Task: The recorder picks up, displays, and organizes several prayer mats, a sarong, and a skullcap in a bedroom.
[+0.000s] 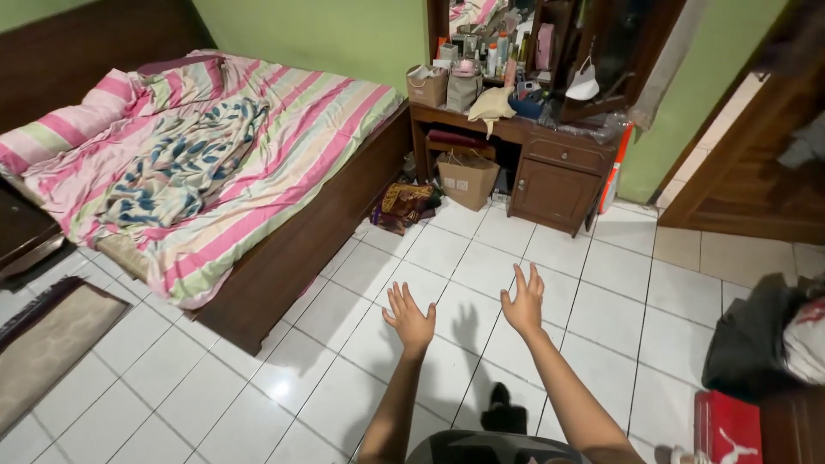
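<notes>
White glazed floor tiles (pixel 601 275) fill most of the view, running from the person's feet out to a green wall. Largest on them is the wooden bed (pixel 284 258), set along the left side with its long axis running away from the person toward the far wall; a pink, green and white striped sheet (pixel 284 146) covers it, and a crumpled blue-leaf blanket (pixel 185 163) lies near the striped pillow (pixel 69 125) at the far-left end. Against the far wall stands a brown dressing table (pixel 554 172), its top crowded with bottles and bags, with a brown paper bag (pixel 467 179) on the floor in its knee space and a patterned cloth bundle (pixel 400 204) just beside the bed's corner. A dark heap of bags (pixel 756 344) sits at the right edge with a red box (pixel 726 425) below it, and a beige mat (pixel 51 339) lies at lower left. Both arms reach forward over bare tile. The left hand (pixel 407 316) is spread wide, fingers fanned, grasping nothing; the right hand (pixel 525 302) is likewise flat and empty, fingers loosely together. Neither touches anything. The bed lies to the left and ahead of the hands, so the left hand is the nearer to its corner, while the dressing table sits well apart, straight ahead.
</notes>
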